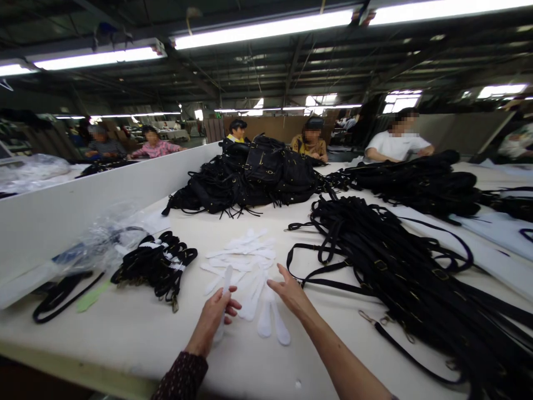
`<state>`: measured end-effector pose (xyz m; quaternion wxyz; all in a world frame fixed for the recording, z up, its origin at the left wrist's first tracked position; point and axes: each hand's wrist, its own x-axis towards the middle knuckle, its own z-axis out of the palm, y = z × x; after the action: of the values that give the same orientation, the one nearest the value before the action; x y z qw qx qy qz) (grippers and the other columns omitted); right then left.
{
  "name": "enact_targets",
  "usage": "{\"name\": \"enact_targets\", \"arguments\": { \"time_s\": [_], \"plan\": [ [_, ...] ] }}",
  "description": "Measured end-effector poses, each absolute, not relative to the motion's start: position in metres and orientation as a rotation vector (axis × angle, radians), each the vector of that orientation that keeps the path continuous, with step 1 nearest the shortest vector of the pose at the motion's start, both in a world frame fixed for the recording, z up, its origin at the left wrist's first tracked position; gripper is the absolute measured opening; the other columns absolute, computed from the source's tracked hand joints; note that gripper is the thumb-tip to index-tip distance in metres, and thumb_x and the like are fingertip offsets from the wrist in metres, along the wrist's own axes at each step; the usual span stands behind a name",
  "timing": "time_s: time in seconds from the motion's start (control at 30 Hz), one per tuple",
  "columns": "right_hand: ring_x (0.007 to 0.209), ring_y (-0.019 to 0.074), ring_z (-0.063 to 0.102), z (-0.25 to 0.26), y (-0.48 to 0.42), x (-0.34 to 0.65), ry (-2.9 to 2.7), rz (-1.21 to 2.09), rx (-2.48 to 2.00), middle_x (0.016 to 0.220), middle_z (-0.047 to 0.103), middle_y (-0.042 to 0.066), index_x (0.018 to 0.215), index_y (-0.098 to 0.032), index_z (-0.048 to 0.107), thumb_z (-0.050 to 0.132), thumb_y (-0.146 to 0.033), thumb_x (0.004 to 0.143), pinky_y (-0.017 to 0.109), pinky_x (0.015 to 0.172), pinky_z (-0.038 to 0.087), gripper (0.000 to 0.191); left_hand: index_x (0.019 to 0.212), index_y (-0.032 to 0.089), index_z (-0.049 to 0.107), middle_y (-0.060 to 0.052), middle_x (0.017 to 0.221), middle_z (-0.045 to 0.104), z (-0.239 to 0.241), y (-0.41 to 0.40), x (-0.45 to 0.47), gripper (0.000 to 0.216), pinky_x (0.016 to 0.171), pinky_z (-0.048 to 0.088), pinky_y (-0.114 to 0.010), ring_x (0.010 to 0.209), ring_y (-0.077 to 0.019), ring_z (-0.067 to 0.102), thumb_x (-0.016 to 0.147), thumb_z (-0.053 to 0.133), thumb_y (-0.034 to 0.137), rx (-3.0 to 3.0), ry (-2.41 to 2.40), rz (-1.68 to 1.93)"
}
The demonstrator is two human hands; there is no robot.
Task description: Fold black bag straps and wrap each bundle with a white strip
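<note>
Left arm is slanting up and right from the bottom edge, dark speckled sleeve (183, 375) covering the forearm, wrist (200, 341) showing bare. Left hand (217, 312) is holding a pinch grip, fingers (234, 304) curling loosely and pointing right. Right forearm (335, 347) is running bare, up and left from the bottom edge. Right hand (291, 291) is sitting slightly higher, thumb and index finger (284, 272) spreading apart, pointing up-left. Hands are sitting near each other, not touching.

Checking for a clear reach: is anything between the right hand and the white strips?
Nothing visible stands in the way. The right hand is open beside the white strips; the black straps lie to its right, not between them.
</note>
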<state>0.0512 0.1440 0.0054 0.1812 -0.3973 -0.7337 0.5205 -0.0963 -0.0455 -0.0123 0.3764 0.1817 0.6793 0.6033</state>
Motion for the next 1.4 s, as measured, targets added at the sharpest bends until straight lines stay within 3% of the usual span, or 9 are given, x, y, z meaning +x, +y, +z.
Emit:
{"name": "enact_targets", "arguments": {
  "time_s": [0.23, 0.37, 0.47, 0.57, 0.67, 0.73, 1.07, 1.3, 1.4],
  "plan": [
    [0.111, 0.0252, 0.065, -0.017, 0.137, 0.143, -1.999, 1.396, -1.081, 0.135, 0.062, 0.008, 0.132, -0.026, 0.056, 0.059, -0.044, 0.083, 0.041, 0.1, 0.048, 0.052, 0.131, 0.019, 0.049, -0.007, 0.087, 0.072, -0.041, -0.056, -0.104, 0.056, 0.047, 0.042, -0.021, 0.062, -0.0131, 0.059, 0.082, 0.052, 0.045, 0.537, 1.861, 1.35],
    [0.105, 0.0264, 0.068, -0.034, 0.127, 0.184, -2.064, 1.206, -1.207, 0.111, 0.074, 0.007, 0.124, -0.025, 0.063, 0.057, -0.045, 0.085, 0.042, 0.098, 0.05, 0.044, 0.133, 0.022, 0.046, -0.007, 0.095, 0.073, -0.026, -0.036, -0.099, 0.052, 0.047, 0.046, -0.021, 0.066, -0.0148, 0.065, 0.085, 0.049, 0.042, 0.785, 1.935, 1.157],
    [0.103, 0.0249, 0.069, -0.045, 0.123, 0.192, -2.127, 1.058, -1.144, 0.116, 0.072, 0.006, 0.119, -0.026, 0.066, 0.054, -0.042, 0.087, 0.04, 0.096, 0.053, 0.038, 0.141, 0.021, 0.036, -0.013, 0.112, 0.069, -0.008, -0.012, -0.101, 0.061, 0.051, 0.051, -0.025, 0.068, -0.0167, 0.069, 0.086, 0.049, 0.044, 0.942, 1.975, 1.101],
    [0.111, 0.0245, 0.066, -0.053, 0.122, 0.19, -2.194, 0.956, -1.022, 0.122, 0.07, 0.005, 0.116, -0.026, 0.067, 0.05, -0.038, 0.089, 0.041, 0.102, 0.05, 0.034, 0.143, 0.023, 0.036, -0.015, 0.125, 0.065, 0.003, 0.008, -0.109, 0.061, 0.076, 0.057, -0.035, 0.086, -0.0206, 0.072, 0.087, 0.051, 0.042, 1.078, 1.997, 1.093],
    [0.115, 0.0243, 0.064, -0.056, 0.122, 0.189, -2.222, 0.939, -0.97, 0.122, 0.07, 0.005, 0.115, -0.026, 0.067, 0.048, -0.036, 0.091, 0.042, 0.106, 0.048, 0.032, 0.142, 0.024, 0.04, -0.012, 0.14, 0.057, 0.003, 0.013, -0.11, 0.06, 0.108, 0.041, -0.046, 0.124, -0.0264, 0.057, 0.085, 0.056, 0.036, 1.199, 2.08, 1.121],
    [0.114, 0.0242, 0.064, -0.056, 0.122, 0.189, -2.216, 0.945, -0.971, 0.121, 0.07, 0.004, 0.113, -0.027, 0.067, 0.048, -0.035, 0.091, 0.042, 0.105, 0.049, 0.031, 0.141, 0.023, 0.042, -0.011, 0.145, 0.052, -0.003, 0.011, -0.1, 0.056, 0.116, 0.033, -0.048, 0.135, -0.0263, 0.046, 0.087, 0.053, 0.033, 1.303, 2.165, 1.138],
    [0.113, 0.0238, 0.065, -0.057, 0.125, 0.189, -2.226, 0.941, -0.981, 0.119, 0.071, 0.004, 0.111, -0.027, 0.069, 0.048, -0.034, 0.091, 0.041, 0.103, 0.051, 0.03, 0.128, 0.03, 0.054, -0.009, 0.15, 0.048, -0.034, -0.007, -0.011, 0.046, 0.115, 0.022, -0.065, 0.143, -0.0361, 0.032, 0.083, 0.06, 0.035, 1.838, 2.128, 0.621],
    [0.111, 0.025, 0.067, -0.063, 0.13, 0.191, -2.218, 0.933, -0.994, 0.119, 0.072, 0.003, 0.108, -0.029, 0.07, 0.049, -0.038, 0.09, 0.041, 0.102, 0.053, 0.03, 0.107, 0.029, 0.064, 0.0, 0.143, 0.057, -0.031, -0.012, -0.09, 0.046, 0.119, 0.02, -0.058, 0.144, -0.0267, 0.033, 0.075, 0.045, 0.003, 1.932, 2.177, 0.492],
    [0.111, 0.0256, 0.067, -0.066, 0.132, 0.191, -2.227, 0.934, -1.012, 0.12, 0.071, 0.003, 0.109, -0.03, 0.07, 0.048, -0.04, 0.09, 0.042, 0.102, 0.053, 0.031, 0.108, 0.029, 0.065, 0.0, 0.142, 0.058, -0.024, -0.009, -0.136, 0.049, 0.118, 0.026, -0.054, 0.144, -0.0246, 0.035, 0.074, 0.042, 0.003, 1.926, 2.277, 0.501]
  ]
}}
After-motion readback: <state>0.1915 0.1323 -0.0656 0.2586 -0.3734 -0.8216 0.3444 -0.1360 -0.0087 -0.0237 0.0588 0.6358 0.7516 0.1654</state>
